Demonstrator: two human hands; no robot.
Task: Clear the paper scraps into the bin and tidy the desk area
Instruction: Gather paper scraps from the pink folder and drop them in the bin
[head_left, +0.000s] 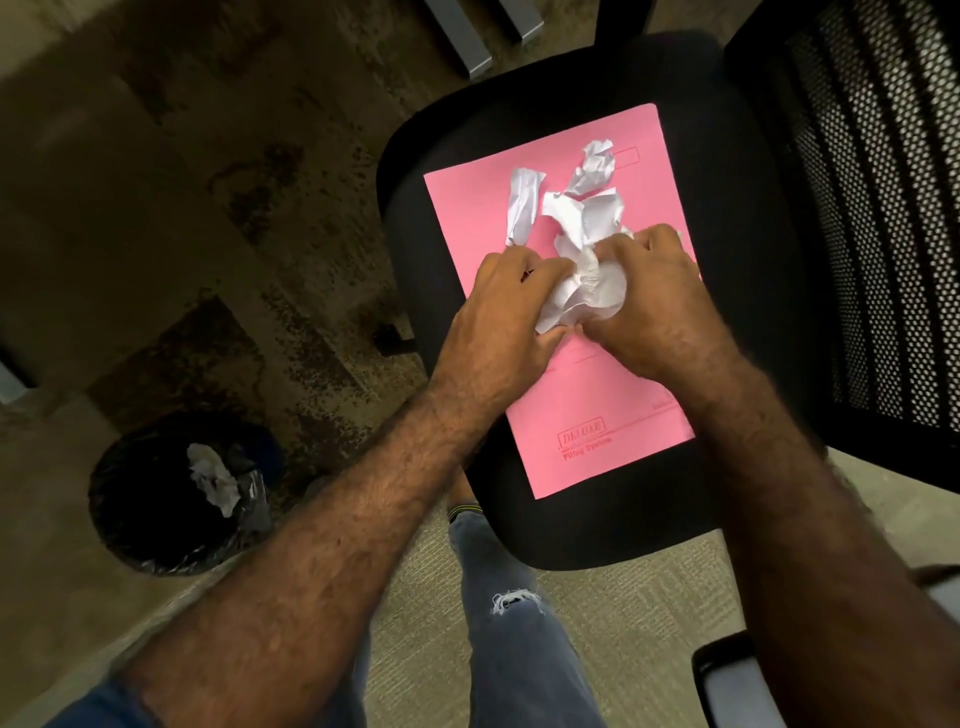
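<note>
Both your hands, left hand (506, 306) and right hand (652, 301), are curled tight around a paper wad (587, 291) over the pink folder (587, 415) on the chair (753, 260). Loose scraps (524, 200) could slide off if you bump the folder; bin (130, 519) is floor-left.

Pink folder (566, 332) on chair seat (737, 218) (black)

The single view comes from the person's head and looks steeply down and forward. It is wide-angle, with edges that bend. Both forearms reach up from the bottom edge toward the centre. The chair seat (727, 218) fills the upper right, close below. The bin (130, 519) sits lower left on the floor (156, 208), farther down.
</note>
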